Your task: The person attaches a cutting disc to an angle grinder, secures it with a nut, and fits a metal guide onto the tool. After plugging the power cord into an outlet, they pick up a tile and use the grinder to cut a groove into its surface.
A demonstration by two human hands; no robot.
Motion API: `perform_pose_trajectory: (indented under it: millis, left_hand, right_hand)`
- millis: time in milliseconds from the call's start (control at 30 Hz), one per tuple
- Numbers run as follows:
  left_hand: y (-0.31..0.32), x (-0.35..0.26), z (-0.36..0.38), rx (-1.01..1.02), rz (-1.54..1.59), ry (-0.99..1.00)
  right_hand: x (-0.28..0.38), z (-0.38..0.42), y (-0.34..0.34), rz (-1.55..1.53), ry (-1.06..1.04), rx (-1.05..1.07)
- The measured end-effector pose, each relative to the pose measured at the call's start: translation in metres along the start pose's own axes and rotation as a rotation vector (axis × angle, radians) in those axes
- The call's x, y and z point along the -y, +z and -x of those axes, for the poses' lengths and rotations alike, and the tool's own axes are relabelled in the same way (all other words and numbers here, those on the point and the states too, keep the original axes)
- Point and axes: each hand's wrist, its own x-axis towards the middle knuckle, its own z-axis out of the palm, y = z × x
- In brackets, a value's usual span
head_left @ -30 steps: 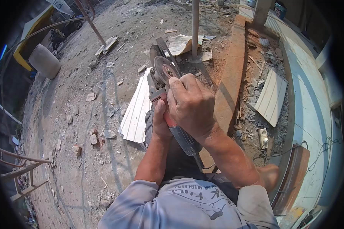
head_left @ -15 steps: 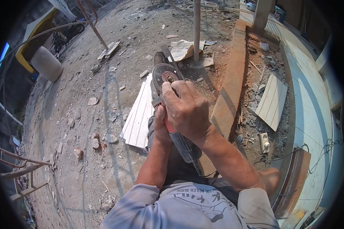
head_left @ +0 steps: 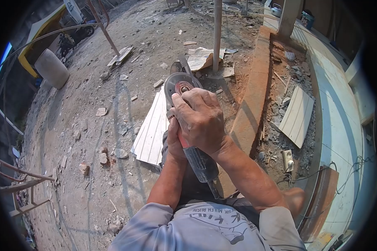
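An angle grinder (head_left: 200, 164) with a red and black body sits in front of my chest, its head pointing away from me and its cord end towards my lap. Its round cutting disc (head_left: 170, 87) faces up, with a reddish centre and a metal nut. My left hand (head_left: 174, 142) is wrapped round the body from the left, its fingers partly hidden. Across the top lies my right hand (head_left: 200, 119), closed, its fingertips at the lower edge of the disc close to the nut. Beyond the disc a dark flat bar (head_left: 184, 62) sticks out, partly hidden.
White grooved panels (head_left: 151, 129) lie under the grinder on rubble-strewn ground. To the right run a brick ledge (head_left: 255, 90), another panel piece (head_left: 297, 117) and a socket block (head_left: 287, 161) with a plug. A pole (head_left: 217, 37) stands ahead, and a grey drum (head_left: 52, 70) at left.
The grinder has turned slightly, and more of the disc shows. My right fingers have shifted back from the nut towards the disc's lower left edge. My left hand keeps its hold.
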Motion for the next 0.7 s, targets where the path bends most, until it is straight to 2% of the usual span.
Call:
perform_pose_trajectory:
  millis: [133, 200, 233, 300, 333, 400, 533, 700]
  left_hand:
    - [0.0, -0.003, 0.0, 0.027, 0.163, -0.02]
    - [-0.015, 0.001, -0.003, -0.003, 0.196, -0.021]
    - [0.002, -0.001, -0.003, 0.015, 0.182, 0.029]
    - [0.019, -0.001, -0.003, -0.01, 0.186, 0.081]
    - [0.01, -0.001, -0.003, -0.004, 0.206, 0.037]
    - [0.004, -0.003, -0.002, 0.007, 0.213, -0.029]
    - [0.002, 0.0, -0.003, 0.0, 0.2, -0.014]
    - [-0.003, 0.002, 0.0, 0.026, 0.176, -0.045]
  right_hand:
    - [-0.002, 0.003, -0.006, -0.032, 0.087, 0.035]
    - [-0.008, 0.005, -0.002, -0.337, 0.258, 0.07]
    - [-0.008, 0.007, 0.002, -0.442, 0.339, 0.077]
    - [-0.01, 0.009, 0.005, -0.435, 0.365, 0.085]
    - [-0.012, 0.007, 0.004, -0.407, 0.347, 0.077]
    - [-0.012, 0.006, 0.004, -0.402, 0.456, 0.068]
    - [-0.018, 0.003, 0.005, -0.381, 0.42, 0.126]
    - [-0.018, -0.004, -0.004, -0.457, 0.479, 0.19]
